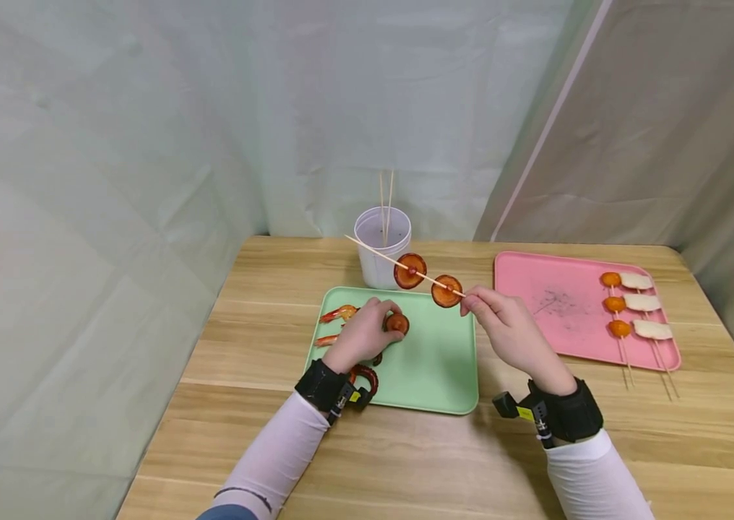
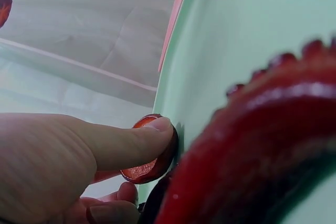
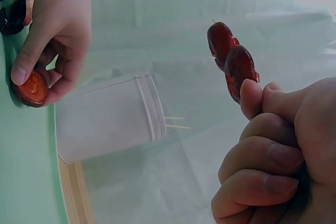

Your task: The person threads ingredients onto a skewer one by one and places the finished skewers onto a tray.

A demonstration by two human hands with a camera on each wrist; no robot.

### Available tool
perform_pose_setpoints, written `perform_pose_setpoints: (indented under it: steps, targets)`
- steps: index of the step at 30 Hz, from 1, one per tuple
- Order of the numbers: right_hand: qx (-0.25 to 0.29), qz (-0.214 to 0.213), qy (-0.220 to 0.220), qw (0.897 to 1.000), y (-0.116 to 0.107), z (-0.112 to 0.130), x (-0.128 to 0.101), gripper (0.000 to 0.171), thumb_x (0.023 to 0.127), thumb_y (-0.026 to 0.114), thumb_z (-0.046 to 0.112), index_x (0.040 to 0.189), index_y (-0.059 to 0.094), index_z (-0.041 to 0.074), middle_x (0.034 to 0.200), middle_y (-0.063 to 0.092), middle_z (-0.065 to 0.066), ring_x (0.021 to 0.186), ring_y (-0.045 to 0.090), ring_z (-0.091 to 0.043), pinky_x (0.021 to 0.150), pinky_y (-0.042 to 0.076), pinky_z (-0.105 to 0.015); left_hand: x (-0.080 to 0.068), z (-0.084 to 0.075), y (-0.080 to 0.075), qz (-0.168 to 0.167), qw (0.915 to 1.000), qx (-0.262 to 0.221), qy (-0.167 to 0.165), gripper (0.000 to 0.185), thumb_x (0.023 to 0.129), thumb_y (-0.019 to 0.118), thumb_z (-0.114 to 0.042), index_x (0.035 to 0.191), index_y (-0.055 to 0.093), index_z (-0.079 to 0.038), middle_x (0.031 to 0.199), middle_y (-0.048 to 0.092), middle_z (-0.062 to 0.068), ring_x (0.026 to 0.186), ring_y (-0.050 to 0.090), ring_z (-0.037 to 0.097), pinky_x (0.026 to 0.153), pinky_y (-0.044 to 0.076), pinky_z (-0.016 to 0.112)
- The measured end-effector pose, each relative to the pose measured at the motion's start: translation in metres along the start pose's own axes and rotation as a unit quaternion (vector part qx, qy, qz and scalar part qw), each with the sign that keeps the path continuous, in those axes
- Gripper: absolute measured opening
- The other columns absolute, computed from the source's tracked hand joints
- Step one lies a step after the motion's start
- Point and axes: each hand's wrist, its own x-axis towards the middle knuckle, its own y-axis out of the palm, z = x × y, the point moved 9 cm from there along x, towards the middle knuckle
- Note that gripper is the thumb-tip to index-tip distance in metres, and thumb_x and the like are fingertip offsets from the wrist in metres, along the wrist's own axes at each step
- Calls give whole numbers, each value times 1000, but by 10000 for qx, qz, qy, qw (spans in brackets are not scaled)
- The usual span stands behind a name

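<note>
right hand [image 1: 510, 328]: pinching the near end of a skewer [image 1: 380, 257] between thumb and fingertips, other fingers curled in. It's held up in the air over the gap between the two trays, and the stick slants up and away to the left.
skewer: two round orange slices [image 1: 447, 291] already threaded on it, one right by the fingertips, the other a bit further up the stick, not touching each other. The bare tip pokes out past the cup.
left hand [image 1: 362, 334]: down on the green tray [image 1: 432, 361], thumb and fingers closed around a loose slice [image 1: 397, 323]. In the left wrist view the thumb presses on its edge [image 2: 149, 150], and the slice sits against the tray surface.
green tray: middle of the table [image 1: 406, 462], just in front of the cup. A couple of shrimp [image 1: 339, 313] lie on its left side, and a dark red curly piece [image 1: 365, 375] sits by the left wrist at the near edge.
cup [image 1: 381, 249]: white, upright, just behind the green tray, two spare sticks standing in it.
pink tray [image 1: 568, 307]: off to the right, well apart from the hands, with three finished skewers [image 1: 636, 303] lying side by side, each with an orange piece and a white piece.
</note>
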Motion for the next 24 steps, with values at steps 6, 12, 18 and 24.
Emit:
perform_pose_setpoints:
  steps: [6, 12, 18, 24]
  targets:
    - [-11, -8, 48, 10000, -1, 0, 0, 26, 116, 49, 18, 101, 70, 13, 74, 48, 2, 68, 42, -18, 66, 38, -34, 1, 0, 0, -72, 10000, 21, 61, 33, 95, 86, -26, 122, 70, -15, 102, 56, 3, 86, 58, 19, 73, 50, 36]
    - [-38, -17, 49, 10000, -2, 0, 0, 27, 116, 49, 17, 101, 71, 11, 81, 57, 1, 71, 45, -19, 68, 39, -34, 0, -2, -2, -14, 10000, -60, 72, 29, 96, 84, -22, 121, 70, -16, 107, 62, 3, 94, 61, 20, 81, 53, 38]
    - [-58, -29, 7, 10000, -2, 0, 1, 27, 116, 49, 16, 101, 71, 11, 85, 62, 0, 72, 46, -19, 69, 40, -34, -2, -6, -11, -39, 9995, -290, 104, 29, 98, 82, -18, 123, 68, -17, 107, 70, 2, 93, 63, 19, 80, 54, 38]
    - [-63, -58, 7, 10000, -2, 0, 0, 27, 116, 49, 16, 100, 70, 10, 78, 55, 1, 69, 44, -19, 66, 39, -34, -2, -13, -22, -227, 9980, -477, 335, 30, 99, 79, -16, 125, 65, -13, 104, 69, 4, 89, 62, 21, 79, 53, 38]
